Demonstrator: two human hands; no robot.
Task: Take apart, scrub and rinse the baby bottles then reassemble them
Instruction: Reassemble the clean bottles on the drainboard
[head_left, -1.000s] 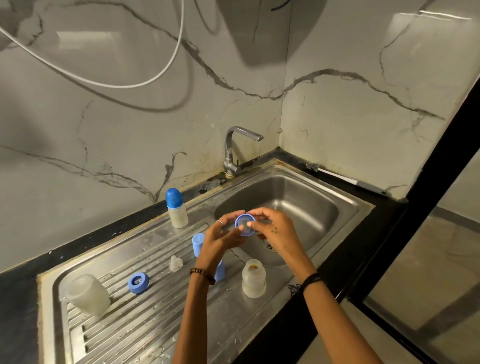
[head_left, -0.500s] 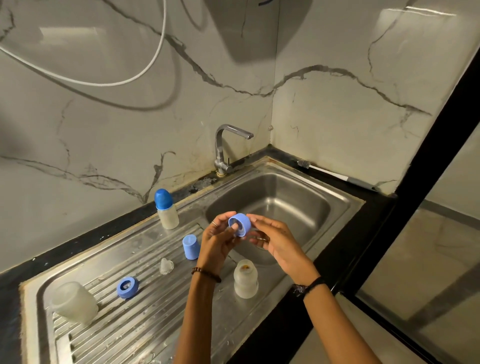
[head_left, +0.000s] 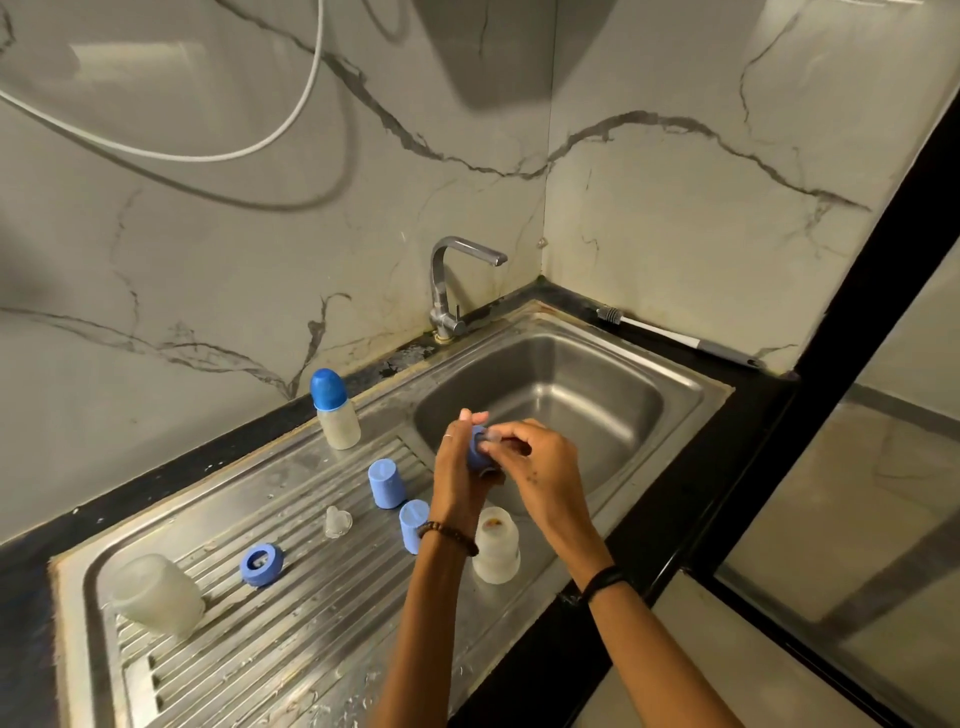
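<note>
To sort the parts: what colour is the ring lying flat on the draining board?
The threaded plastic ring is blue, seen in the head view.

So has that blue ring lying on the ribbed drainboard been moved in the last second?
No. The blue ring lies in the same spot on the ribs, between the tipped bottle and the clear teat; only the camera shifted.

We're in a home kitchen corner here: a stainless steel sink (head_left: 545, 410) set into a black desk (head_left: 670, 525), with a ribbed draining board (head_left: 291, 613) running off to the sink's left. Behind the sink stands a chrome tap (head_left: 452, 280) against veined marble-look wall panels (head_left: 208, 249). A bottle brush (head_left: 675, 338) lies on the ledge behind the sink's right side, and baby bottle parts dot the draining board.
</note>
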